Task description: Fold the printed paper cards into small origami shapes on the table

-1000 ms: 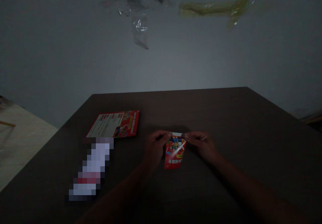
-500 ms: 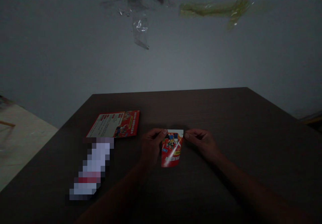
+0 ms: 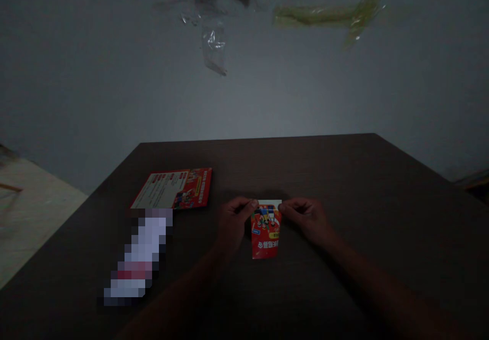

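A small red printed paper with cartoon figures and a white strip along its far edge is held between my two hands. My left hand pinches its far left corner between thumb and fingers. At the far right corner, my right hand grips the same paper with its fingertips. The lower part of the paper hangs toward me, and its printed characters look upside down. To the left of my left hand lies a red and white printed leaflet stack, flat on the table.
The dark wooden table stands against a grey wall with tape remnants. A pixelated whitish object with a red band lies near the table's left side. Pale floor shows at the far left.
The paper and my left hand have shifted slightly to the right and toward me. The paper now looks flatter, with less glare. My right hand has barely moved.
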Tool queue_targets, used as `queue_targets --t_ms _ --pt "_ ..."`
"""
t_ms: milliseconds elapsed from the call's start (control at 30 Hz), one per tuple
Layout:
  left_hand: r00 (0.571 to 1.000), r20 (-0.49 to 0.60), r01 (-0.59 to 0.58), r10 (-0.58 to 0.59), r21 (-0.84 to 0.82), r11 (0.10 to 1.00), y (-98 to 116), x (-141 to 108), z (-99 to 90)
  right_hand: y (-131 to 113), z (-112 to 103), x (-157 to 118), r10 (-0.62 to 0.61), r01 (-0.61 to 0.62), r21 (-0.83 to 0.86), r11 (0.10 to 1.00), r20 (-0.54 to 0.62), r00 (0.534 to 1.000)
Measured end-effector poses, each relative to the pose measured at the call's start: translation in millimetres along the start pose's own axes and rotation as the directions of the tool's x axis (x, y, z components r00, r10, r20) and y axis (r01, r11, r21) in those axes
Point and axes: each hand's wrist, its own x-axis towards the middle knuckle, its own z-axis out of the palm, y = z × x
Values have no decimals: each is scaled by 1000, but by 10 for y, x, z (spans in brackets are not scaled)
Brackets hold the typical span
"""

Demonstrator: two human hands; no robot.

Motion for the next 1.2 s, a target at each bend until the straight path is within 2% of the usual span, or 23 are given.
queue_targets --t_ms 100,267,433,533,833,1200 --pt "998 57 4 -6 30 1000 2 29 -19 6 -5 16 42 -42 -10 999 5 999" --pt "986 165 -30 3 160 987 12 61 -52 17 12 33 78 -75 -40 996 79 994" --pt "937 348 -55 -34 244 968 -3 89 -16 17 58 37 97 -88 -57 994 170 981" --pt "915 401 -86 -36 282 956 -3 112 9 47 75 48 70 -60 -57 997 207 976" --pt "917 398 -84 -26 257 963 -29 137 21 88 94 66 116 -114 -23 993 259 959" --pt "938 336 26 -91 194 981 -74 155 27 77 103 62 126 -127 -14 992 253 959"
